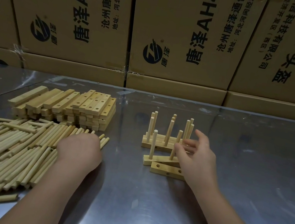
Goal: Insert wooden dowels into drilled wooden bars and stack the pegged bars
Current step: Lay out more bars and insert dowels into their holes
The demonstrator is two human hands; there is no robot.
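Left hand (81, 148) down on the loose dowels (14, 150), right hand (200, 157) splayed by the half-pegged bar (160, 159)
Left fingers are tucked under the back of the hand, right on the pile's near edge; can't tell whether they grip a dowel. Right fingers (186, 142) are spread apart and blurred, thumb lifted well clear, fingertips right at the leaning dowel (178, 137) in that bar; contact not clear. An upright dowel (153, 144) stands at the bar's far end from those fingers. An empty drilled bar (166, 170) lies just below the fingertips, the finished pegged bars (159, 142) just beyond them. The stack of drilled bars (67, 108) sits beyond the left fingers on the metal table (148, 207)
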